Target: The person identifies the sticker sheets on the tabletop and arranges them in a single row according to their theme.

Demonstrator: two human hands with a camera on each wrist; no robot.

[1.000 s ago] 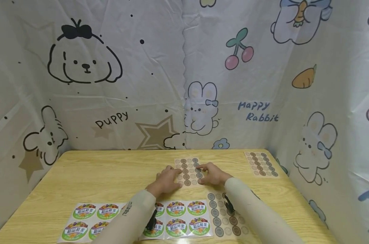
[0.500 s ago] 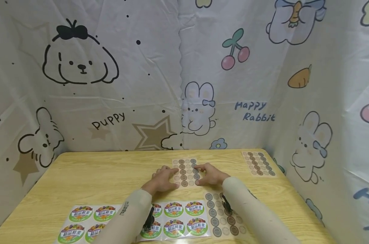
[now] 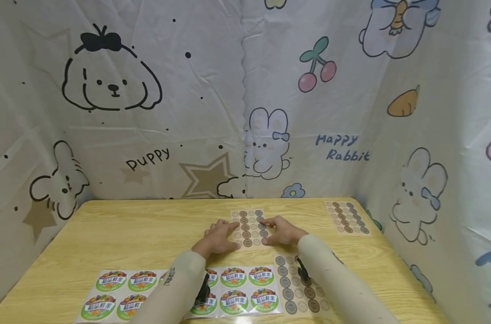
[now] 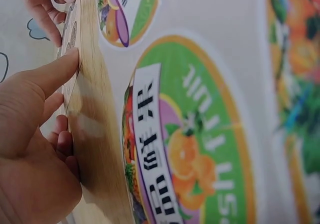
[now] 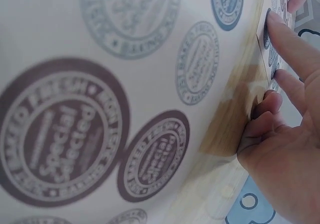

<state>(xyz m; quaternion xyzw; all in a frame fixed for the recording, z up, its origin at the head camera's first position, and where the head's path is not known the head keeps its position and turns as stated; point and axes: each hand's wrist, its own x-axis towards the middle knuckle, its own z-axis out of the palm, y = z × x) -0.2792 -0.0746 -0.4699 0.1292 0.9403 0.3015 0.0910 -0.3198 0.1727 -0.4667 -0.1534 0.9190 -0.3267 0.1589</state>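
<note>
Flat on the table lies a small sheet of round brown and grey stickers (image 3: 251, 230), between my two hands. At its left edge, my left hand (image 3: 217, 238) touches it with extended thumb and index finger, the other fingers bent. My right hand (image 3: 285, 231) does the same at the right edge, index tip near the upper part and thumb lower down. In the left wrist view, the left thumb (image 4: 60, 71) presses on the sheet's border. The right wrist view shows the right index finger (image 5: 287, 39) resting on a dark sticker, with the lower fingers bent against the table.
A large sheet of colourful fruit labels (image 3: 234, 300) lies in front, partly under my left forearm. Beside it, another round-sticker sheet (image 3: 288, 279) sits below my right forearm. A similar sheet (image 3: 347, 218) lies at the back right. Patterned cloth (image 3: 188, 112) encloses the table.
My left hand has edged very slightly left along the sheet's border. The right hand and the sheets stay practically where they were.
</note>
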